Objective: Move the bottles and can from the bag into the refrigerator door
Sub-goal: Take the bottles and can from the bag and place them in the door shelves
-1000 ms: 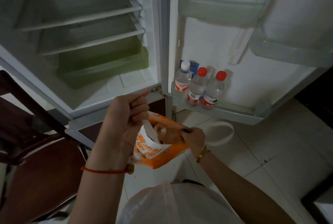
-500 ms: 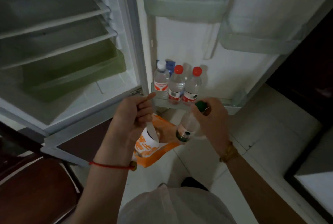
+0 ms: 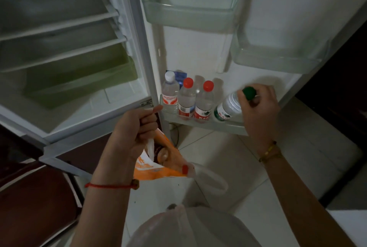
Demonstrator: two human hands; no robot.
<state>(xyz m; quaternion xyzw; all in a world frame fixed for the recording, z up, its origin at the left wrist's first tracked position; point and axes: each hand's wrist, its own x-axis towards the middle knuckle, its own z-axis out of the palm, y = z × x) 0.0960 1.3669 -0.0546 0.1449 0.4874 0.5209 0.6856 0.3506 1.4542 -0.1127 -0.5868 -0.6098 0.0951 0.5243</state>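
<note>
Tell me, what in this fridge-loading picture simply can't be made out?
All from the head view:
- What remains inside the orange bag: the left hand and the bag's folds hide it; only a red cap shows.
- The blue item behind the white-capped bottle: mostly covered by the bottles.
- The green-capped bottle: its neck is covered by the right hand, its base by the door shelf rail.
- Bottle labels: too small and dim.

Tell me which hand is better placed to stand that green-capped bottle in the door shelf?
The right hand: it grips the tilted green-capped bottle at the door shelf, beside the red-capped bottles. The left hand is holding the bag.
</note>
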